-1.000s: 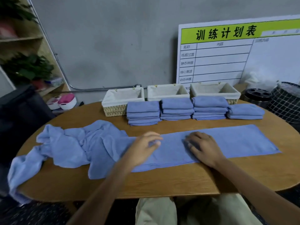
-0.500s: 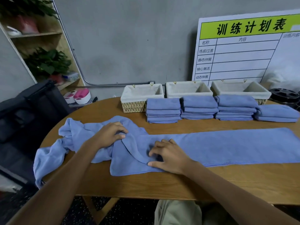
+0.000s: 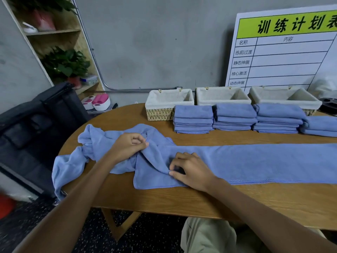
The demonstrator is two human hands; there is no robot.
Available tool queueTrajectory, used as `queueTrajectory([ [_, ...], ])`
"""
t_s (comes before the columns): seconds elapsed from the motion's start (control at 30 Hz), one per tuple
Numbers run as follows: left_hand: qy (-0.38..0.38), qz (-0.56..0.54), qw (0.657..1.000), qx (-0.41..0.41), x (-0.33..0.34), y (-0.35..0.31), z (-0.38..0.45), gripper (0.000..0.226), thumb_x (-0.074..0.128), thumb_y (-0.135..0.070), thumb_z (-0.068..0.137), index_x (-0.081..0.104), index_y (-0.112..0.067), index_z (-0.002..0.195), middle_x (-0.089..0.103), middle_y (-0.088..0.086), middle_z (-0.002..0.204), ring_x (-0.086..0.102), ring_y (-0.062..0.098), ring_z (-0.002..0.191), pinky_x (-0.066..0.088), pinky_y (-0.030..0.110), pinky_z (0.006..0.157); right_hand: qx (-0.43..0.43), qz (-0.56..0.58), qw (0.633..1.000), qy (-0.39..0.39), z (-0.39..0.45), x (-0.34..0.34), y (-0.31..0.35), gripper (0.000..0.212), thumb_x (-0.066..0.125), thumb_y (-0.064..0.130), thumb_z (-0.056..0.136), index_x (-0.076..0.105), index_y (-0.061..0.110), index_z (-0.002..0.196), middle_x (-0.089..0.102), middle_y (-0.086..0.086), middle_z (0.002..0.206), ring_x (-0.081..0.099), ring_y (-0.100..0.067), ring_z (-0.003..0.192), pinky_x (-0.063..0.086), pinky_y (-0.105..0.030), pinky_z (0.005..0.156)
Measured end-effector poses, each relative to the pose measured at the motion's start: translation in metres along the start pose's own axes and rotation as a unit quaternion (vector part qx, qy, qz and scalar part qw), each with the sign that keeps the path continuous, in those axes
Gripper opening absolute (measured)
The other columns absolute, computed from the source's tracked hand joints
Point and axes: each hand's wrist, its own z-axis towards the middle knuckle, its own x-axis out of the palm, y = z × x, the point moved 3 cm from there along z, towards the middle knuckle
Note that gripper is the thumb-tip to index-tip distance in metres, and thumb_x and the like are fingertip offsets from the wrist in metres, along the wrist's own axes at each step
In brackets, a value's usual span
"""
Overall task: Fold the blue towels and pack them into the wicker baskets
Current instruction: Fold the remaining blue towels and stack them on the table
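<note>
A long blue towel [image 3: 255, 161] lies across the desk [image 3: 200, 198], stretching left to right, bunched at frame left. Your left hand [image 3: 127, 146] pinches its folds; your right hand [image 3: 191, 170] presses it with curled fingers.

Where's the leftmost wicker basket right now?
In the head view, the leftmost wicker basket sits at the table's far edge, left of the other two baskets, just behind the leftmost stack of folded towels.

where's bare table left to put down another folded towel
Bare wood runs along the near table edge below the flat towel, and in a thin strip between that towel and the stacks. A small patch lies left of the left basket. The left end is crowded with the crumpled towel; the back row is full.
</note>
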Motion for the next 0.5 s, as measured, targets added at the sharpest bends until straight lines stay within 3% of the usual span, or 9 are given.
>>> queueTrajectory([
  [0.13, -0.014, -0.005, 1.0, -0.024, 0.001, 0.007, -0.014, 0.012, 0.073, -0.017, 0.091, 0.067, -0.007, 0.091, 0.062, -0.008, 0.052, 0.055, 0.002, 0.05, 0.045, 0.026, 0.063, 0.018, 0.02, 1.0, -0.005, 0.0, -0.002, 0.001, 0.012, 0.059, 0.038, 0.095, 0.064, 0.027, 0.094, 0.054, 0.011, 0.092, 0.052, -0.011, 0.089, 0.036, -0.034, 0.087],
  [0.23, -0.037, 0.021, 0.999, -0.031, 0.003, 0.011, -0.023, 0.013, 0.075, -0.021, 0.089, 0.065, -0.018, 0.097, 0.061, -0.009, 0.057, 0.055, 0.009, 0.047, 0.046, 0.028, 0.056, 0.026, 0.033, 0.999, -0.012, 0.0, -0.004, 0.001, 0.01, 0.06, 0.038, 0.095, 0.063, 0.029, 0.091, 0.052, 0.013, 0.09, 0.051, -0.008, 0.086, 0.037, -0.034, 0.086],
  [0.33, -0.072, 0.009, 0.997, -0.039, 0.002, 0.014, -0.039, 0.016, 0.074, -0.016, 0.089, 0.061, -0.016, 0.098, 0.053, -0.004, 0.067, 0.05, 0.009, 0.043, 0.043, 0.024, 0.047, 0.025, 0.05, 0.998, -0.025, -0.003, -0.007, -0.001, 0.009, 0.061, 0.038, 0.094, 0.061, 0.031, 0.089, 0.051, 0.015, 0.089, 0.05, -0.004, 0.084, 0.033, -0.029, 0.081],
  [0.43, -0.085, -0.05, 0.993, -0.071, 0.0, 0.03, -0.058, 0.018, 0.073, -0.015, 0.091, 0.057, -0.011, 0.099, 0.048, 0.003, 0.057, 0.042, 0.015, 0.04, 0.038, 0.031, 0.047, 0.015, 0.067, 0.997, -0.04, -0.005, -0.009, -0.001, 0.008, 0.061, 0.037, 0.094, 0.061, 0.031, 0.089, 0.051, 0.014, 0.088, 0.05, -0.004, 0.082, 0.031, -0.027, 0.078],
  [0.5, -0.049, -0.044, 0.994, -0.092, 0.003, 0.041, -0.073, 0.019, 0.073, -0.02, 0.091, 0.056, -0.016, 0.098, 0.052, 0.006, 0.054, 0.04, 0.016, 0.042, 0.035, 0.031, 0.051, 0.009, 0.071, 0.997, -0.033, -0.006, -0.009, -0.002, 0.011, 0.061, 0.04, 0.094, 0.06, 0.031, 0.088, 0.052, 0.014, 0.087, 0.051, -0.005, 0.082, 0.035, -0.028, 0.079],
])
